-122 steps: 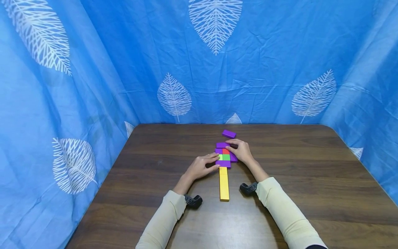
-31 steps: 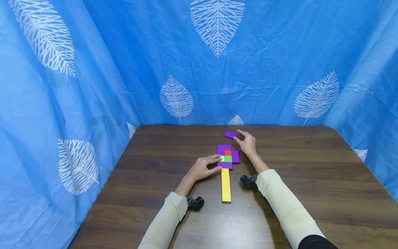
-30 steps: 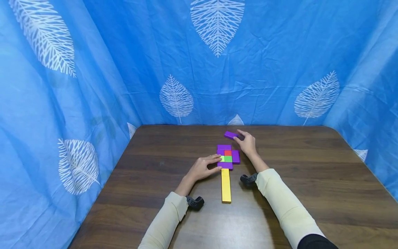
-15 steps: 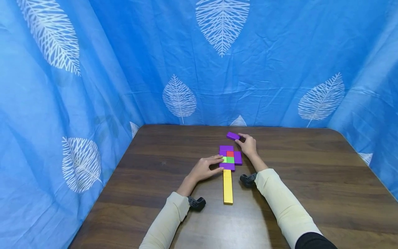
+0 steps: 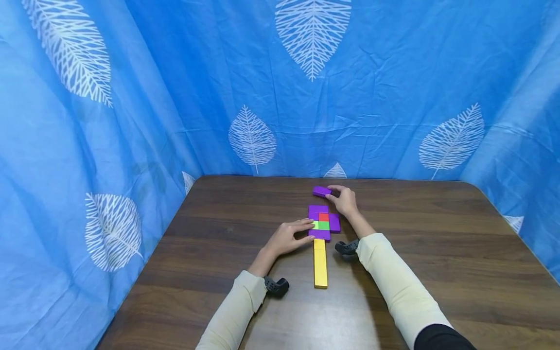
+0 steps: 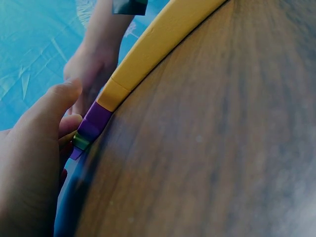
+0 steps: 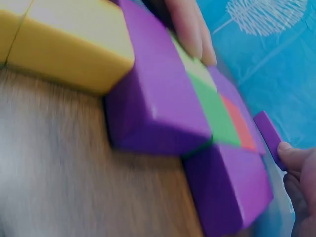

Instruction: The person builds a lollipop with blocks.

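Note:
My right hand [image 5: 344,201] pinches a loose purple block [image 5: 321,191] between thumb and fingertips near the far edge of the table. Closer in lies a flat cluster of blocks: a red block [image 5: 323,217], a green block [image 5: 323,225] and a light green block [image 7: 201,72], with purple blocks [image 5: 334,222] around them. A yellow strip of blocks [image 5: 321,267] runs from the cluster toward me. My left hand [image 5: 286,236] rests at the cluster's left side, fingertips on the light green block and thumb by the near purple block [image 7: 165,94]. Its fingers partly cover the cluster's left side.
The blocks lie on a brown wood-grain table [image 5: 197,243] with rounded far corners. A blue curtain [image 5: 372,87] with white leaf prints hangs behind and along the sides. Black wrist devices [image 5: 276,287] sit at both cuffs.
My right hand has left the cluster, reached the loose purple block at the far edge and moved it slightly left in the last half second. The left hand stays at the cluster.

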`<act>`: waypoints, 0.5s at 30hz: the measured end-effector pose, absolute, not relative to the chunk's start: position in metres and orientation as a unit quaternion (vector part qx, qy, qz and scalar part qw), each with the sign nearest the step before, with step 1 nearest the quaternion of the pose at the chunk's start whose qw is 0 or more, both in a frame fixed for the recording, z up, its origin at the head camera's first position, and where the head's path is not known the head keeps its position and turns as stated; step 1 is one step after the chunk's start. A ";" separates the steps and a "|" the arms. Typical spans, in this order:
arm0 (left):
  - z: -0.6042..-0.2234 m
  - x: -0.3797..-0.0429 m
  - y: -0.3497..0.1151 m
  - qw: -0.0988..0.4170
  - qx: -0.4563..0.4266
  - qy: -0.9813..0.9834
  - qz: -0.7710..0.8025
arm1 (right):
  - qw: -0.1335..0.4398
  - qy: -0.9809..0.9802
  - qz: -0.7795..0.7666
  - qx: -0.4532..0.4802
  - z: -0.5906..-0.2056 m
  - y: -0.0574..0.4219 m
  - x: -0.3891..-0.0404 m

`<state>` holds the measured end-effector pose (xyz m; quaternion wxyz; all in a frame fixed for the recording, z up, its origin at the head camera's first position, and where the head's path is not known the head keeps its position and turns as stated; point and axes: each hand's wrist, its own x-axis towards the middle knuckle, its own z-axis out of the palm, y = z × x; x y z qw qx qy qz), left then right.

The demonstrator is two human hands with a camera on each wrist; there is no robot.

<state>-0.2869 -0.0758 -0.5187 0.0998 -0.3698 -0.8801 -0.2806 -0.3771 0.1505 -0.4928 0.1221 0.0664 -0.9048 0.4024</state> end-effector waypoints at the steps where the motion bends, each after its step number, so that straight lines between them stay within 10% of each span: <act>1: -0.519 -0.287 -0.076 0.099 -0.369 -0.880 -0.281 | 0.118 -0.904 0.404 0.075 -0.492 0.148 -0.377; 15: -0.520 -0.289 -0.075 0.101 -0.368 -0.882 -0.277 | 0.065 -0.908 0.367 0.191 -0.494 0.126 -0.379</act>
